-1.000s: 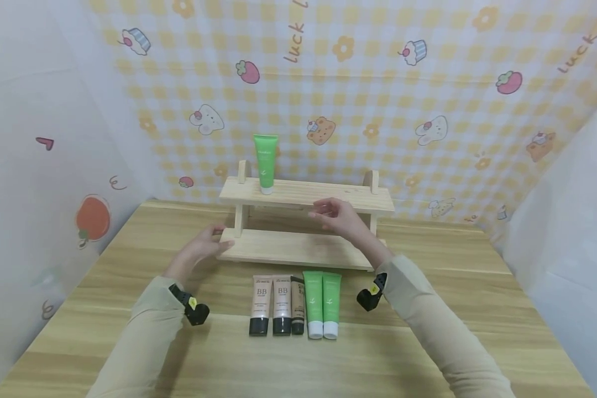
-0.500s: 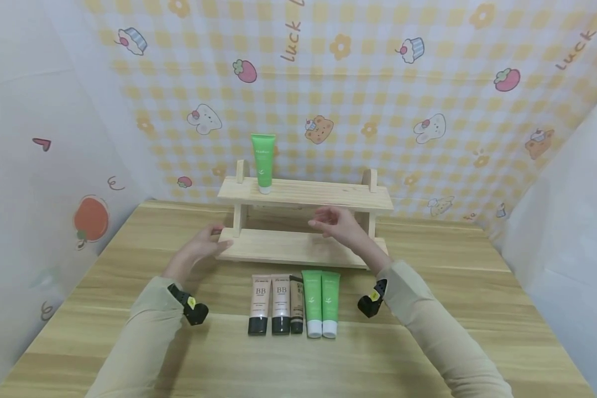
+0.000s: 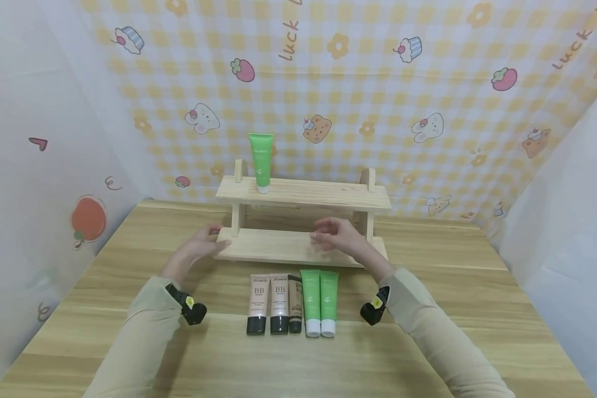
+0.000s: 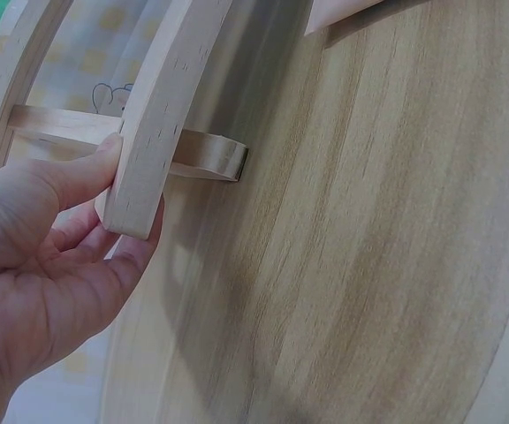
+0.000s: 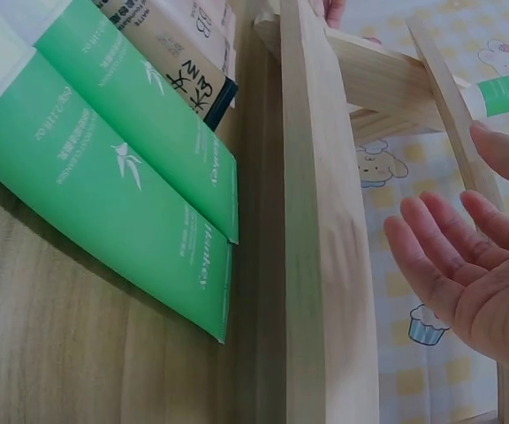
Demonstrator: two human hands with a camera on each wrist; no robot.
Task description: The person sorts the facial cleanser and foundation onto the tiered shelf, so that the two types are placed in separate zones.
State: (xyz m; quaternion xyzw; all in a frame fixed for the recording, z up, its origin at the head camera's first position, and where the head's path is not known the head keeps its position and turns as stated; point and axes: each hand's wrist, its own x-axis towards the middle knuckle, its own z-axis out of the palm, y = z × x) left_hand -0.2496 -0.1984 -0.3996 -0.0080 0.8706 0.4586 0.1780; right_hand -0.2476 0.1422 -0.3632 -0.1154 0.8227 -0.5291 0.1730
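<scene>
My left hand (image 3: 199,246) grips the left end of the lower board (image 3: 271,246) of a two-tier wooden shelf, with thumb on top and fingers beneath in the left wrist view. The right hand (image 3: 340,236) is over the right part of that board, holding nothing, its fingers loosely bent in the right wrist view. Upright on the left of the upper board (image 3: 313,192) stands a green tube (image 3: 262,160) with its white cap down. Two more green tubes, left (image 3: 310,301) and right (image 3: 329,301), lie side by side in front of the shelf.
Left of the lying green tubes are two BB cream tubes, outer (image 3: 258,301) and inner (image 3: 279,301), with black caps, and a slimmer brown tube (image 3: 295,304). All lie on the wooden table (image 3: 298,370). A patterned cloth (image 3: 378,66) hangs behind the shelf.
My right hand has come down from the upper board's front edge to over the lower board. The left hand keeps its grip, and the tubes stay where they were.
</scene>
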